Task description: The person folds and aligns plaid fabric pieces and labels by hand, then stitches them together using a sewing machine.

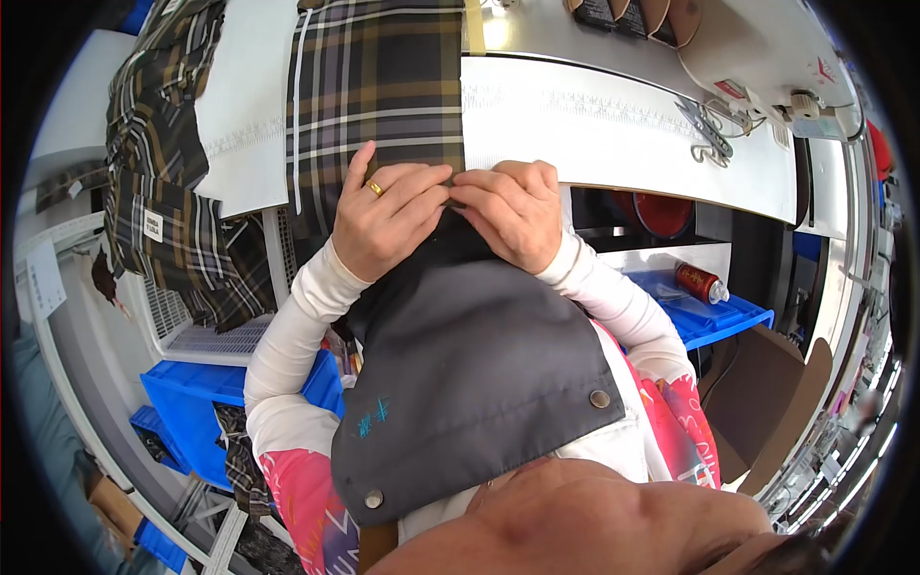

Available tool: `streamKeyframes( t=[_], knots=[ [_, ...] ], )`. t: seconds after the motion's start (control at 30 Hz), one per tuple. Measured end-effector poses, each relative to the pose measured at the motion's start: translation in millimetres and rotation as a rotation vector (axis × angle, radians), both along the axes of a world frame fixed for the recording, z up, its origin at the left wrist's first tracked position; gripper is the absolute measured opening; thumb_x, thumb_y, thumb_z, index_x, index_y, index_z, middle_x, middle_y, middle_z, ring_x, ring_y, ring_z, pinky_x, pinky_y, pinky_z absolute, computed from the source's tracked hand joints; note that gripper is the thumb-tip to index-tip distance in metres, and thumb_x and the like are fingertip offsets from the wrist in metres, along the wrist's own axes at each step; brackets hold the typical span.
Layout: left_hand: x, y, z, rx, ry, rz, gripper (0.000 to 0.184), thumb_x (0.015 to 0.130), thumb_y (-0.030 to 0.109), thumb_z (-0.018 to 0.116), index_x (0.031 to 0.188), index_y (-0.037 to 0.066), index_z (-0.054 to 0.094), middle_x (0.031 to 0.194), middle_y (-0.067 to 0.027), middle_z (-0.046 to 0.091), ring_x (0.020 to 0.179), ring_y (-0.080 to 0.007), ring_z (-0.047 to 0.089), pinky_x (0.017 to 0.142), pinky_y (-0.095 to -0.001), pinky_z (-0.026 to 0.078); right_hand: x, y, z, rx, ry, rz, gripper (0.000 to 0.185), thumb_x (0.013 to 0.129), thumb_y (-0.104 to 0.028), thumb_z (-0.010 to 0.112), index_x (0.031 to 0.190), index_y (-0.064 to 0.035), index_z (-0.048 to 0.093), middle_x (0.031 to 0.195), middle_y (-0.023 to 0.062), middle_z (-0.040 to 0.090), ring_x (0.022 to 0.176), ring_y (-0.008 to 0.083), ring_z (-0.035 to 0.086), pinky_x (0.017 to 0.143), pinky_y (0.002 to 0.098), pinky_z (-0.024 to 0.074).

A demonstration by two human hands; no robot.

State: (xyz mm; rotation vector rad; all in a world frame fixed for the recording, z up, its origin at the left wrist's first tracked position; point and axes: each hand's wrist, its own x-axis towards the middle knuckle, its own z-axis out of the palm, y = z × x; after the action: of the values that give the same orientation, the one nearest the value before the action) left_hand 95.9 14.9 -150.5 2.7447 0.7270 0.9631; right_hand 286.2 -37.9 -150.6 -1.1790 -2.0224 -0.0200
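A dark plaid fabric panel (379, 91) lies on the white work table, its near end hanging at the front edge. My left hand (388, 216), with a gold ring, is closed at the panel's near right corner, index finger raised. Beside it my right hand (515, 213) is closed too, its fingertips meeting those of the left. Both pinch the fabric edge there; the exact fold between the fingertips is hidden. A black apron (479, 355) lies just below my hands.
Thread snips (704, 132) lie on the table (594, 120) at right, near a sewing machine (767, 62). More plaid fabric (158, 144) drapes over the left side. A red bottle (698, 282) lies on a blue tray (671, 311). Blue bins (196, 383) stand at lower left.
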Motion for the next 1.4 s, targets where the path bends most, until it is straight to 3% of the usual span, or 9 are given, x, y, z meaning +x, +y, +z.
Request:
streamKeyframes(
  t=[0.27,0.3,0.4,0.43,0.53,0.77,1.17,1.3,1.4],
  knots=[
    [12,3,4,0.041,0.004,0.008,0.014,0.072,0.008,0.064,0.086,0.009,0.063,0.094,0.0027,0.062,0.080,-0.0115,0.059,0.101,-0.0462,0.028,11,11,10,-0.012,-0.033,0.116,0.021,0.063,-0.005,0.065,0.083,-0.0034,0.061,0.084,0.0027,0.060,0.072,0.0159,0.053,0.064,0.0285,0.0385],
    [13,5,10,0.032,0.006,-0.022,0.016,0.071,0.007,0.064,0.086,0.006,0.063,0.094,-0.0002,0.062,0.080,-0.0137,0.059,0.094,-0.0440,0.038,12,12,11,-0.011,-0.043,0.123,0.021,0.062,-0.005,0.065,0.083,-0.0033,0.061,0.084,0.0029,0.060,0.072,0.0160,0.053,0.064,0.0284,0.0388],
    [16,14,12,-0.067,-0.032,-0.100,0.018,0.068,0.004,0.063,0.086,0.002,0.062,0.092,-0.0038,0.061,0.081,-0.0169,0.059,0.080,-0.0373,0.049,17,20,14,-0.022,-0.056,0.152,0.021,0.062,-0.005,0.064,0.082,-0.0027,0.060,0.082,0.0036,0.060,0.070,0.0160,0.053,0.064,0.0277,0.0395],
    [18,20,11,-0.058,-0.064,-0.135,0.019,0.067,0.002,0.063,0.085,-0.001,0.061,0.091,-0.0068,0.060,0.083,-0.0200,0.059,0.069,-0.0308,0.052,19,23,15,-0.026,-0.063,0.158,0.021,0.062,-0.005,0.063,0.082,-0.0026,0.060,0.083,0.0037,0.060,0.070,0.0160,0.053,0.064,0.0276,0.0395],
    [23,29,14,-0.155,-0.086,-0.129,0.019,0.066,-0.005,0.063,0.085,-0.002,0.061,0.091,-0.0107,0.063,0.081,-0.0252,0.061,0.066,-0.0316,0.053,26,34,17,-0.051,-0.087,0.172,0.020,0.063,-0.005,0.062,0.082,-0.0023,0.060,0.083,0.0041,0.060,0.068,0.0162,0.052,0.063,0.0274,0.0398],
    [28,59,16,-0.162,-0.082,-0.148,0.024,0.064,-0.007,0.060,0.087,-0.003,0.059,0.092,-0.0117,0.062,0.083,-0.0269,0.061,0.068,-0.0322,0.053,34,63,17,-0.059,-0.117,0.217,0.017,0.067,-0.007,0.060,0.083,-0.0018,0.061,0.083,0.0053,0.061,0.067,0.0166,0.054,0.058,0.0273,0.0411],
    [31,116,11,-0.096,-0.074,-0.189,0.020,0.066,-0.006,0.062,0.085,-0.002,0.060,0.090,-0.0109,0.062,0.082,-0.0260,0.061,0.068,-0.0318,0.053,40,116,14,0.042,-0.182,0.228,0.012,0.064,-0.008,0.062,0.076,-0.0043,0.059,0.076,0.0028,0.058,0.065,0.0157,0.054,0.057,0.0271,0.0415],
    [36,133,11,-0.047,-0.071,-0.201,0.018,0.067,-0.006,0.061,0.084,-0.002,0.060,0.089,-0.0098,0.062,0.080,-0.0253,0.061,0.067,-0.0317,0.052,45,130,13,0.028,-0.185,0.240,0.021,0.062,-0.003,0.070,0.081,-0.0035,0.061,0.081,0.0043,0.062,0.064,0.0183,0.055,0.056,0.0285,0.0419],
    [39,146,4,0.029,-0.066,-0.178,0.013,0.069,0.003,0.059,0.081,0.002,0.061,0.088,-0.0048,0.061,0.078,-0.0211,0.060,0.067,-0.0286,0.051,46,142,11,0.077,-0.214,0.187,0.013,0.062,-0.009,0.062,0.075,-0.0057,0.060,0.075,0.0010,0.057,0.068,0.0164,0.054,0.060,0.0280,0.0430]
  ],
)
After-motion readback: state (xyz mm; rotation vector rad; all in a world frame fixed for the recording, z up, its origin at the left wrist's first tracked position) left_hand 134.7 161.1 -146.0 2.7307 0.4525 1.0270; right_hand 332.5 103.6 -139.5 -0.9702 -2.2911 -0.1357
